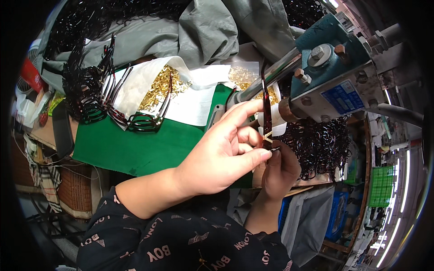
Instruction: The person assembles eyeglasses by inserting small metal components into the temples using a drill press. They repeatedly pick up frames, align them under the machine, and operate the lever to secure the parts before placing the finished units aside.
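Observation:
My left hand (212, 156) is closed on a dark tortoiseshell eyeglass temple (266, 108), which stands nearly upright. Its index finger reaches along the temple, and the thumb presses near the lower end. A small gold piece (267, 137) shows on the temple just above the thumb. Close below, my right hand (284, 169) has its thumb and fingertips pinched at that same lower end, where any tiny part is mostly hidden. Just right of the temple is the pale nozzle (272, 118) of a teal and metal machine (330, 81).
On the green mat (135, 156) lie several dark eyeglass frames (147, 122). Small gold parts (165, 88) are heaped on white paper (196, 106), with more in a clear bag (242, 74). Dark temples (318, 144) pile up under the machine. Grey cloth (205, 31) lies behind.

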A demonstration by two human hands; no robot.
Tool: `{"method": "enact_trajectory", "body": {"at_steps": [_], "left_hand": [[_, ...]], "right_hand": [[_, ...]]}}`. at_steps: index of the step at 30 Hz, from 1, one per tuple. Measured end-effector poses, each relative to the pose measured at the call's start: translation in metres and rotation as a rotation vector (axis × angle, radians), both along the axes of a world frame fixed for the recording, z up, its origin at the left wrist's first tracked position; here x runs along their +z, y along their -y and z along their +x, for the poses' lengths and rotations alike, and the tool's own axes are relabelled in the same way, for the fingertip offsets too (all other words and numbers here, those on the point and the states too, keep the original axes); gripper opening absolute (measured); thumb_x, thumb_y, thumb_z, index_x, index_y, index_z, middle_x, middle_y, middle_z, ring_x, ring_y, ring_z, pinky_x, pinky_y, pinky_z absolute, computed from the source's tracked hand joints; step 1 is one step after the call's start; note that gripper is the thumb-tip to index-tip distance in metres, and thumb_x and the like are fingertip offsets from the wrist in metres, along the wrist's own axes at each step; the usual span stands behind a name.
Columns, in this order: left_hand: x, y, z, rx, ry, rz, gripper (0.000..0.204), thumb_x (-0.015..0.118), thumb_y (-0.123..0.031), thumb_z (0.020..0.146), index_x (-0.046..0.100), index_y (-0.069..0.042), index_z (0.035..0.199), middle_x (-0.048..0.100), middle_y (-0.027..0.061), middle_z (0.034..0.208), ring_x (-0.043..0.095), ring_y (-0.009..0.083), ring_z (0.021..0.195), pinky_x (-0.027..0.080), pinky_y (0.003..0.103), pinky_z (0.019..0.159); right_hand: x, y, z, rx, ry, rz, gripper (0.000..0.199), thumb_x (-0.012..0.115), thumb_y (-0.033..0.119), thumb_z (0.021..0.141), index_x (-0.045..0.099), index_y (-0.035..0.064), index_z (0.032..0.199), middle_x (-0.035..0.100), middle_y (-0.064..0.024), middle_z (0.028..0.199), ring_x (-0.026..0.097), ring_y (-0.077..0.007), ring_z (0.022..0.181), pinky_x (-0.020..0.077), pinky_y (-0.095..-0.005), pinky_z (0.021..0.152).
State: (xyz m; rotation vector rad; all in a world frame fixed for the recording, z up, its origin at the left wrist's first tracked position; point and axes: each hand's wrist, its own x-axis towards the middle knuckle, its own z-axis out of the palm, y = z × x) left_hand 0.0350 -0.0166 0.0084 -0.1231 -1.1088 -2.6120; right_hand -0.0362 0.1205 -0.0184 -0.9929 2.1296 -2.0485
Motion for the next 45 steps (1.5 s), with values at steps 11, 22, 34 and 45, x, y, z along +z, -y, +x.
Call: {"method": "enact_trajectory", "body": {"at_steps": [11,22,34,45], "left_hand": [[-0.003,0.001,-0.035,-0.034,-0.057,0.054,0.061,0.054,0.001,0.085,0.022,0.000,0.137,0.036,0.0124,0.135,0.061,0.0162,0.084,0.051,0.027,0.068],[-0.006,-0.007,-0.037,0.023,-0.036,0.003,0.053,0.054,-0.002,0.086,0.029,0.000,0.133,0.049,0.0073,0.116,0.061,0.0148,0.079,0.049,0.025,0.066],[-0.044,0.109,0.054,0.484,0.313,-0.089,0.046,0.053,-0.012,0.087,0.038,0.001,0.128,0.050,-0.0026,0.074,0.038,0.0025,0.049,0.027,0.014,0.038],[-0.051,0.099,0.062,0.647,0.398,-1.955,0.058,0.070,-0.024,0.070,0.048,0.005,0.116,0.041,0.0219,0.127,0.036,0.0353,0.122,0.023,0.046,0.104]], "right_hand": [[0.078,-0.018,-0.064,-0.349,-0.801,-0.018,0.024,0.050,0.018,0.090,0.056,0.0003,0.105,0.059,-0.0104,0.087,0.057,-0.0159,0.075,0.0474,-0.0278,0.071],[0.149,-0.009,-0.021,0.067,-0.827,-0.667,0.035,0.049,0.028,0.078,0.028,0.0189,0.051,0.029,0.0022,0.052,0.032,-0.0115,0.053,0.0303,-0.0297,0.056],[0.037,0.000,-0.118,-0.270,-0.313,0.387,0.015,0.053,0.009,0.084,0.061,-0.0033,0.087,0.062,-0.0092,0.075,0.057,-0.0151,0.068,0.0458,-0.0278,0.064],[-0.094,0.049,-0.157,0.043,-0.476,0.697,0.026,0.053,0.019,0.083,0.058,0.0088,0.106,0.061,-0.0148,0.100,0.057,-0.0298,0.097,0.0436,-0.0353,0.080]]}}
